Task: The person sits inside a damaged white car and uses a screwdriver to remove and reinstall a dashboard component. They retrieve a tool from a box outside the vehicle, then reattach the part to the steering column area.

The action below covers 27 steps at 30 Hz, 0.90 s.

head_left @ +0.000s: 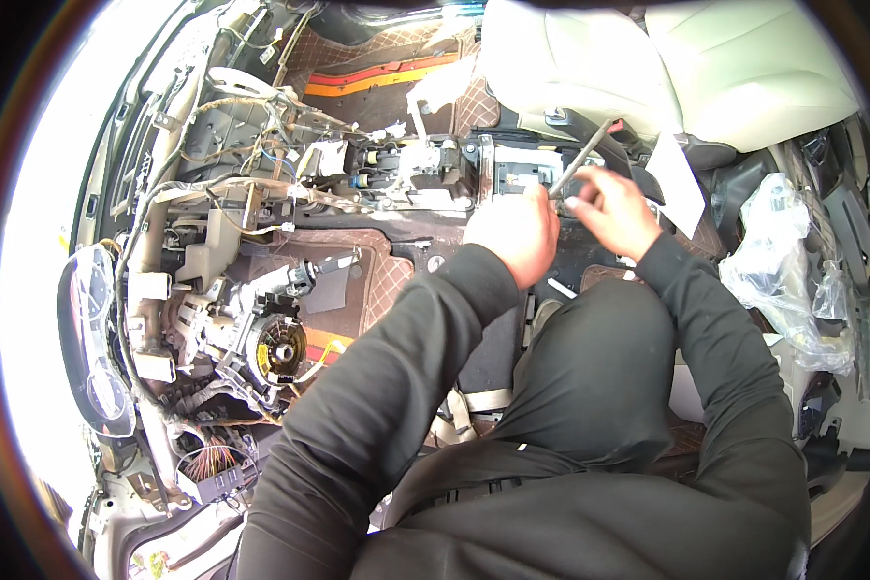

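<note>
Over the stripped centre console point(425, 174), my left hand point(520, 232) is closed, its fingertips around the lower end of a slim grey bar point(582, 158). The bar slants up and to the right toward the pale seat. My right hand point(617, 215) is just right of it, fingers bent and apart, with a gap between thumb and forefinger. I cannot make out anything held in it. The bar's lower end is hidden by my left hand. Beneath both hands lies the exposed console frame point(527, 166) with metal and plastic parts.
A steering column point(282, 350) without its wheel stands at left, beside bare wiring point(227, 462) and a detached instrument cluster point(99, 338). Pale leather seats point(580, 58) lie beyond the console. Clear plastic wrap point(771, 266) and a white sheet point(675, 186) are at right. Brown quilted mats point(387, 275) cover the floor.
</note>
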Motion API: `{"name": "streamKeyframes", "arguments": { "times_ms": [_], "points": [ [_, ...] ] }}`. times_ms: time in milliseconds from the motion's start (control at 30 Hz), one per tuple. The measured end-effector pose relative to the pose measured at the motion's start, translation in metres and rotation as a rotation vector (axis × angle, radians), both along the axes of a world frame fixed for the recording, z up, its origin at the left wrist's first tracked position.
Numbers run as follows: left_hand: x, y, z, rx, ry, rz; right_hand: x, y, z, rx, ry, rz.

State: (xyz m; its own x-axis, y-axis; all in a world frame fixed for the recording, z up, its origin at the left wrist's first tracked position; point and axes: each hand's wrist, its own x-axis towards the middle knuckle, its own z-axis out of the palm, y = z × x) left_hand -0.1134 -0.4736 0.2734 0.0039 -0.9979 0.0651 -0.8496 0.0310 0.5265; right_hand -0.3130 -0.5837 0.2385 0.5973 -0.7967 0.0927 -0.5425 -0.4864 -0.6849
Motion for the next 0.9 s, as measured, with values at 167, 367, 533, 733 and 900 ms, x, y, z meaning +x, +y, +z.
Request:
{"name": "streamKeyframes", "arguments": {
  "times_ms": [167, 367, 533, 733, 900],
  "points": [
    [-0.005, 0.001, -0.006, 0.018, 0.164, 0.005, 0.025, -0.011, -0.028, -0.104, -0.171, 0.006],
    [0.012, -0.007, 0.002, -0.009, 0.14, -0.061, 0.028, -0.015, -0.031, -0.205, -0.144, -0.002],
    [0.022, -0.022, 0.006, 0.023, 0.029, -0.086, 0.031, -0.015, -0.033, -0.259, -0.239, -0.016],
    [0.039, -0.024, 0.007, -0.031, 0.042, -0.123, 0.03, -0.014, -0.037, -0.249, -0.204, 0.021],
    [0.017, -0.022, 0.024, 0.48, 0.614, -0.122, 0.037, -0.024, -0.017, -0.345, -0.28, 0.144]
  ]
}}
